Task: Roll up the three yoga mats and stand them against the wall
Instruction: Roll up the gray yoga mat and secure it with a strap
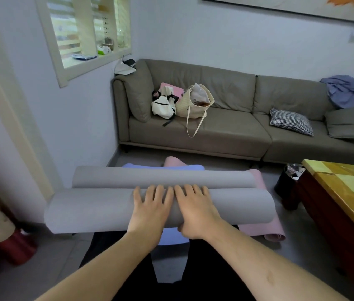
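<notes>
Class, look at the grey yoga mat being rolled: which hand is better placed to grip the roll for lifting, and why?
Probably the right hand: its thumb already hooks under the grey foam yoga mat roll, while the left hand lies flat on top, fingers spread.

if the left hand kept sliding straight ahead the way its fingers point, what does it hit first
Probably the unrolled flap of the grey foam yoga mat, just beyond the roll that the left hand rests on. The blue mat and grey-brown sofa lie further off; depth is unclear.
</notes>
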Action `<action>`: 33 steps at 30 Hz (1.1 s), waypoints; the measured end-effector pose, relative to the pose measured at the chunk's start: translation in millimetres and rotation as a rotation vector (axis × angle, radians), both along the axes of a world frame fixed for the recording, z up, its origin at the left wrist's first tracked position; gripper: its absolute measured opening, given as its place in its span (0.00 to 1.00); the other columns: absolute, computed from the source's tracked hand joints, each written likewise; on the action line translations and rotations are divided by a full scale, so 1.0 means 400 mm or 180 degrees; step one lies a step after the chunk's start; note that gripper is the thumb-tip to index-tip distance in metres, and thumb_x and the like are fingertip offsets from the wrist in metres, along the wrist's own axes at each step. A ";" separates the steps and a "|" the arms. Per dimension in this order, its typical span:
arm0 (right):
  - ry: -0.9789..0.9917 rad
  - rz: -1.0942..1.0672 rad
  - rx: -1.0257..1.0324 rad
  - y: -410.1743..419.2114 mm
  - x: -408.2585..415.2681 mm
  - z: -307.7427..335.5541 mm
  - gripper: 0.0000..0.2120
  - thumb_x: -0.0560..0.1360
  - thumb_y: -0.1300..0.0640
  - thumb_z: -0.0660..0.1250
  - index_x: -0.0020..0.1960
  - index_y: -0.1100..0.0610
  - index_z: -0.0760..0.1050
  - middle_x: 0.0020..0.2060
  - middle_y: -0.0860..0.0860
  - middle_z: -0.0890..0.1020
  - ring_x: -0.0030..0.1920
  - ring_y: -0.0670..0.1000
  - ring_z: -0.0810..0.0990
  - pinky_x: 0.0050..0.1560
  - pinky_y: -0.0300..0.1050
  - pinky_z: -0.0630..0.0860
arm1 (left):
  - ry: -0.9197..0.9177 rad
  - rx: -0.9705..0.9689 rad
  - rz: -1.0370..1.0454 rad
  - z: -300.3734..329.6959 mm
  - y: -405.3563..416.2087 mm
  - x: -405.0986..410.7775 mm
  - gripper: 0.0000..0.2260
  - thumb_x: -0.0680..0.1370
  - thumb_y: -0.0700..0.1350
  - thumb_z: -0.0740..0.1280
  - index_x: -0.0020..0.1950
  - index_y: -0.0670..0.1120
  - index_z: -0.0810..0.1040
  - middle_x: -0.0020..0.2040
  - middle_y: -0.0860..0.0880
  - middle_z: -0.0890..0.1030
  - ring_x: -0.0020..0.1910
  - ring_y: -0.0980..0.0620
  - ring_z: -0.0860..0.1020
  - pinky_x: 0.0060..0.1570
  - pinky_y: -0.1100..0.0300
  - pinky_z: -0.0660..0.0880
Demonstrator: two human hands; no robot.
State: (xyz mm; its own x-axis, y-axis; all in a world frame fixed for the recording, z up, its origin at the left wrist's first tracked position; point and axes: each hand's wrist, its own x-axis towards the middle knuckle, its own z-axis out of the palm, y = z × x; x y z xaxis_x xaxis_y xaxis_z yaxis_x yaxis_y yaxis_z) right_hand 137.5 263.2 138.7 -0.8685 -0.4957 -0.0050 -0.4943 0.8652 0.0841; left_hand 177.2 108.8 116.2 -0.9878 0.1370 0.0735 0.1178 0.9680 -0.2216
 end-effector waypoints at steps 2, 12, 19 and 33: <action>0.0098 0.0010 -0.0059 0.006 0.003 -0.013 0.48 0.63 0.46 0.80 0.76 0.52 0.60 0.67 0.54 0.72 0.68 0.58 0.71 0.76 0.60 0.64 | -0.0022 0.0056 0.0052 0.011 0.007 -0.007 0.49 0.69 0.48 0.79 0.80 0.46 0.50 0.74 0.44 0.63 0.74 0.40 0.64 0.74 0.31 0.55; 0.0649 0.0142 -0.0081 0.034 0.027 -0.048 0.47 0.64 0.47 0.79 0.75 0.56 0.61 0.64 0.57 0.73 0.64 0.61 0.72 0.73 0.61 0.67 | -0.0569 0.0384 -0.0178 0.075 -0.041 -0.069 0.42 0.63 0.56 0.82 0.70 0.52 0.63 0.67 0.52 0.72 0.65 0.46 0.74 0.62 0.42 0.70; 0.0478 0.0181 -0.0158 0.039 0.025 -0.044 0.42 0.62 0.49 0.76 0.72 0.53 0.64 0.59 0.53 0.76 0.60 0.58 0.74 0.66 0.57 0.70 | -0.0490 0.0213 -0.0147 0.064 -0.012 -0.027 0.45 0.65 0.58 0.80 0.74 0.50 0.58 0.70 0.47 0.69 0.68 0.43 0.71 0.67 0.39 0.65; -0.0770 -0.1176 -0.1277 0.008 -0.131 0.057 0.35 0.79 0.50 0.67 0.81 0.38 0.57 0.68 0.55 0.73 0.68 0.62 0.74 0.62 0.55 0.77 | -0.0241 0.0038 -0.0181 0.038 0.014 0.017 0.44 0.67 0.52 0.78 0.75 0.44 0.57 0.68 0.42 0.68 0.65 0.38 0.71 0.70 0.34 0.61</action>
